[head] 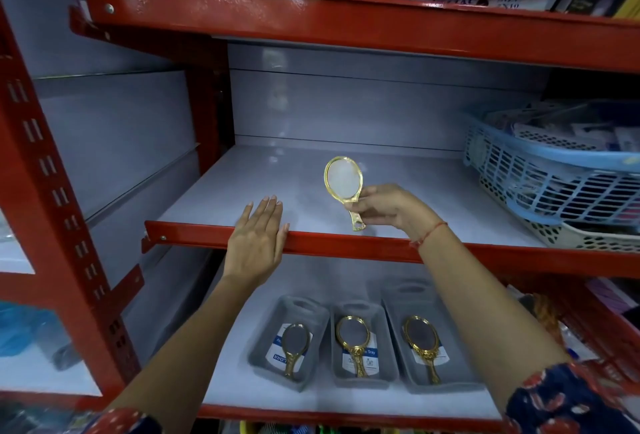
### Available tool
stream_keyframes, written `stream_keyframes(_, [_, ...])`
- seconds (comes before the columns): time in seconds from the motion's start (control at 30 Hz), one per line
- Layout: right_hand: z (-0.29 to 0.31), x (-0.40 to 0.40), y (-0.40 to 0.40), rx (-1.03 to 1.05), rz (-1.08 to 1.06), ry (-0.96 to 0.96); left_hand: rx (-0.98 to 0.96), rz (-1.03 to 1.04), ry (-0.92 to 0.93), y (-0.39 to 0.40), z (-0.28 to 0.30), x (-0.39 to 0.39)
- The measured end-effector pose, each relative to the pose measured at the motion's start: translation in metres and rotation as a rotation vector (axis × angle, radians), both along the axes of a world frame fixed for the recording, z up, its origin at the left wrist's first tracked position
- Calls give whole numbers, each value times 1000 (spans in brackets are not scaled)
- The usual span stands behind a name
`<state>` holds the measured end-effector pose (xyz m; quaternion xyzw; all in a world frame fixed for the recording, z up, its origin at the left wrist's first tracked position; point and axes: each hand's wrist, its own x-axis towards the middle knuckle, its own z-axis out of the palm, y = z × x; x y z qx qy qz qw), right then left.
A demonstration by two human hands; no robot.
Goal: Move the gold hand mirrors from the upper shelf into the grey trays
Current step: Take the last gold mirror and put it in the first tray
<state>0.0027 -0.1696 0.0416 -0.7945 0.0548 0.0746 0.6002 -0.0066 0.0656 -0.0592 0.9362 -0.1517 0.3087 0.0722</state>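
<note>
Head view, my right hand [384, 207]: I am pinching the handle of a gold mirror [344, 181] between thumb and fingertips, its glass tilted up above the upper shelf [277, 184], near the front edge.
Head view, my left hand [258, 238]: I am resting it flat over the red front rail [329, 243], fingers pressed together and straight, holding nothing.
Risk, grip: I am holding only the thin handle, so I judge the heavier head could swing or slip out while I am lowering it.
Risk, rail: I am carrying the mirror just above the rail; clipping it on the way down could knock it loose or chip the glass.
Risk, landing: every tray below is already holding a mirror, so I judge the new one could be landing glass on metal and scratching.
Left tray [289, 343]: holding one gold mirror, lying on a white label, handle toward me.
Middle tray [358, 347]: holding one gold mirror, handle toward me.
Right tray [420, 340]: holding one gold mirror, handle toward me.
Blue basket [554, 177]: sitting on the upper shelf's right side, on a white basket [588, 236]; packaged goods inside, too blurred to name.
Upper shelf: no other mirror is showing there.
</note>
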Motion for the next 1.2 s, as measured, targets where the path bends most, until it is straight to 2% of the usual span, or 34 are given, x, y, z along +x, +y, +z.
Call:
stream_keyframes(0.1, [0, -32, -4, 291, 101, -1, 6, -5, -4, 0, 0, -1])
stream_keyframes(0.17, [-7, -51, -5, 353, 128, 14, 3, -7, -10, 0, 0, -1])
stream_keyframes(0.5, [-99, -96, 5, 298, 221, 296, 3, -21, -64, 0, -4, -1])
stream_keyframes(0.77, [-184, -68, 32, 264, 91, 560, -26, -77, -147, 3, -10, 5])
stream_keyframes(0.97, [-229, -44, 63, 244, -28, 574, -39, -162, -278, 9, -21, 17])
stream_keyframes(1.07, [-240, -33, 77, 255, -51, 585, 2, -141, -353, 8, -25, 24])
stream_keyframes(1.2, [-253, -18, 89, 171, -90, 633, 90, -94, -458, 11, -33, 36])
